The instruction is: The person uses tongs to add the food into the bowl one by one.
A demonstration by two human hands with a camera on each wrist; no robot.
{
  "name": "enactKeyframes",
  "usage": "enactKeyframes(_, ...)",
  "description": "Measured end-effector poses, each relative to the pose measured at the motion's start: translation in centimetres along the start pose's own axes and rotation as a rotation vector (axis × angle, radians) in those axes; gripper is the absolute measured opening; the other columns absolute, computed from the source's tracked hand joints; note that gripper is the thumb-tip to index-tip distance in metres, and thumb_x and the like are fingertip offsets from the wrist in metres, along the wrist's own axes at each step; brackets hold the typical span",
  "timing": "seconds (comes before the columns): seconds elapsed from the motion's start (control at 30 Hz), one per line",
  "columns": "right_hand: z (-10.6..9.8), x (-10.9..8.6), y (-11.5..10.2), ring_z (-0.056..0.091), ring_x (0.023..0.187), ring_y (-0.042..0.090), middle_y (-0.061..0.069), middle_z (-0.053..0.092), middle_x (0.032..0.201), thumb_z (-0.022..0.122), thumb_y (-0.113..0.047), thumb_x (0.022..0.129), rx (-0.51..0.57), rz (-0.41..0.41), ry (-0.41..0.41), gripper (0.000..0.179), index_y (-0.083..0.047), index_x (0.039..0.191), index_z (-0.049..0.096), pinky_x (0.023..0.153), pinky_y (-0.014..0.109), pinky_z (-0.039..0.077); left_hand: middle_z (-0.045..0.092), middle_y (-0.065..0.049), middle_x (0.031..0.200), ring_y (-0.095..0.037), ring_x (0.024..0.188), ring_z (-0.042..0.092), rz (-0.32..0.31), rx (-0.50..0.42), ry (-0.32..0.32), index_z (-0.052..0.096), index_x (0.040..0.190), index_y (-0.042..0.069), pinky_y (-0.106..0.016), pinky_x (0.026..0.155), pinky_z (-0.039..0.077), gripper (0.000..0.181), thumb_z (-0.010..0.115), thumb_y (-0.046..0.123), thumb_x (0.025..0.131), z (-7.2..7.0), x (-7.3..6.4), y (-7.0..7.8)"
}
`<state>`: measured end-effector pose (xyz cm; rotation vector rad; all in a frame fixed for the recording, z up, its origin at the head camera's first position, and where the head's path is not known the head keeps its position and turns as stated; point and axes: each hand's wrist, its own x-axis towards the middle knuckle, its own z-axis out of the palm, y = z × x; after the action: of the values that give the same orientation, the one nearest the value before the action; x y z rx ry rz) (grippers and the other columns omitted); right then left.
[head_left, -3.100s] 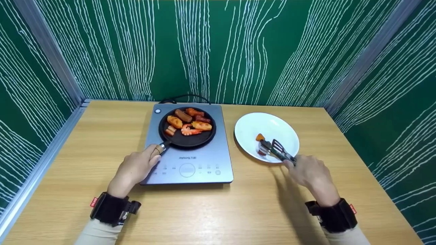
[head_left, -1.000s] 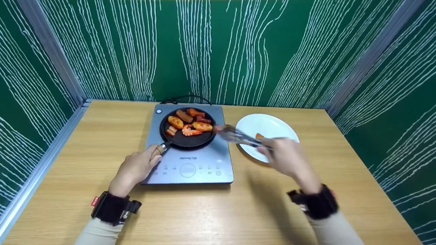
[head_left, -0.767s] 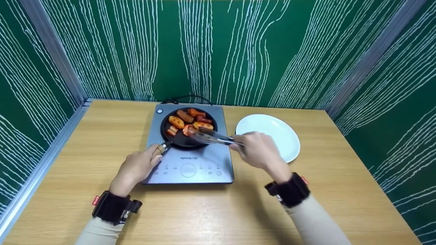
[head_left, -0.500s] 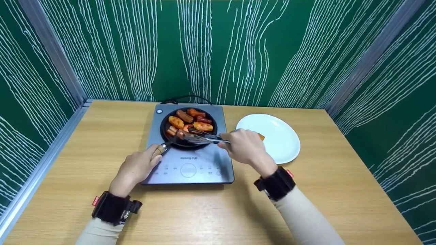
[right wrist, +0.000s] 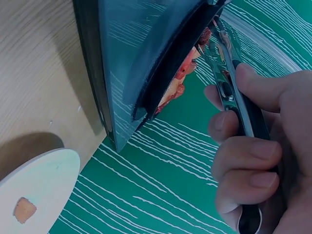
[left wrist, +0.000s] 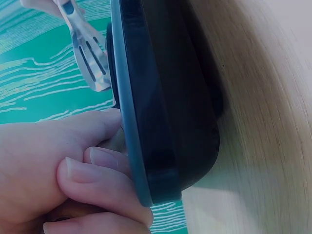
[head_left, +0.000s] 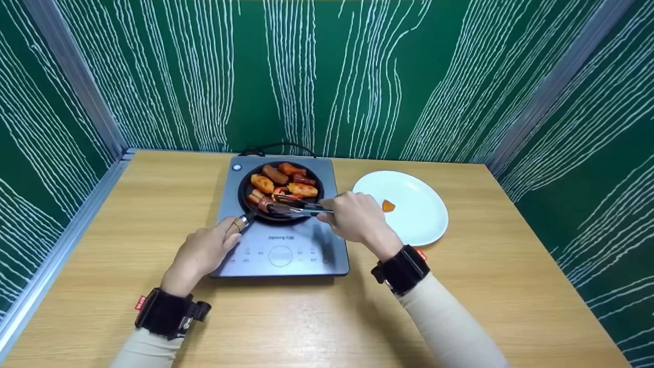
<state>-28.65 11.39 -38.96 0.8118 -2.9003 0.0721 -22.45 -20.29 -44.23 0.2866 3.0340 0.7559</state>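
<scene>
My left hand [head_left: 207,249] grips the handle of a black frying pan [head_left: 278,221], which sits on the induction cooktop. In my right hand [head_left: 353,217] is a pair of metal tongs [head_left: 306,209] with slotted ends, lowered into the near side of the pan. A small reddish-brown food piece [head_left: 264,204] lies at the tongs' tip; whether they still pinch it I cannot tell. Around it in the pan are a sausage [head_left: 275,174], a shrimp [head_left: 279,191] partly covered by the tongs, and several browned pieces. The right wrist view shows my fingers curled round the tongs [right wrist: 243,109].
Right of the silver cooktop [head_left: 306,263] stands a white plate [head_left: 421,204] with one orange piece [head_left: 388,206] on it. A black cord [head_left: 286,143] runs behind the cooktop. Green walls with white lines [head_left: 357,76] enclose the wooden table [head_left: 286,327].
My right hand has carried the tongs leftward from the plate to the pan, bringing a reddish-brown piece from the plate into the pan. My left hand has stayed on the pan handle.
</scene>
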Motion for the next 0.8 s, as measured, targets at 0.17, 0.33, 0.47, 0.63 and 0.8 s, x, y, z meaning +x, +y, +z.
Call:
enactKeyframes(0.17, -0.1, -0.5, 0.3, 0.06, 0.067, 0.021, 0.004, 0.068, 0.081, 0.064, -0.048, 0.106, 0.03, 0.001, -0.02, 0.043, -0.019, 0.135, 0.074, 0.058, 0.04, 0.05, 0.067, -0.026, 0.103, -0.048, 0.089, 0.069, -0.007, -0.001, -0.014, 0.059, 0.128, 0.017, -0.061, 0.069, 0.054, 0.022, 0.056, 0.031, 0.111, 0.1, 0.0, 0.2)
enactKeyframes(0.33, -0.9, -2.2, 2.0, 0.057, 0.069, 0.021, 0.004, 0.068, 0.085, 0.065, -0.046, 0.106, 0.117, 0.042, -0.005, 0.039, -0.019, 0.131, 0.076, 0.061, 0.04, 0.046, 0.068, -0.026, 0.103, -0.046, 0.086, 0.068, -0.003, -0.002, -0.02, 0.059, 0.129, 0.017, -0.059, 0.067, 0.055, 0.023, 0.056, 0.031, 0.111, 0.2, 0.0, 0.4)
enactKeyframes(0.47, -1.8, -4.3, 4.5, 0.057, 0.071, 0.02, -0.001, 0.066, 0.086, 0.065, -0.044, 0.106, 0.21, 0.091, 0.043, 0.027, -0.022, 0.116, 0.077, 0.066, 0.039, 0.045, 0.068, -0.027, 0.106, -0.049, 0.089, 0.069, 0.009, 0.001, -0.01, 0.059, 0.132, 0.016, -0.063, 0.07, 0.055, 0.026, 0.056, 0.03, 0.111, 0.3, -0.1, 0.3)
enactKeyframes(0.63, -1.8, -7.4, 9.1, 0.053, 0.069, 0.019, -0.003, 0.06, 0.079, 0.068, -0.037, 0.105, 0.241, 0.135, 0.15, 0.016, -0.022, 0.105, 0.074, 0.064, 0.038, 0.04, 0.068, -0.027, 0.107, -0.053, 0.094, 0.069, 0.03, 0.012, 0.016, 0.059, 0.132, 0.014, -0.066, 0.073, 0.054, 0.026, 0.056, 0.03, 0.111, 0.2, -0.3, 0.1)
enactKeyframes(0.8, -0.7, -10.2, 13.0, 0.056, 0.071, 0.025, 0.005, 0.061, 0.08, 0.067, -0.036, 0.106, 0.24, 0.285, 0.175, 0.026, -0.016, 0.12, 0.075, 0.063, 0.041, 0.04, 0.068, -0.026, 0.108, -0.051, 0.094, 0.069, 0.034, 0.008, 0.016, 0.059, 0.131, 0.014, -0.064, 0.071, 0.054, 0.025, 0.056, 0.03, 0.112, 0.1, -0.2, -0.1)
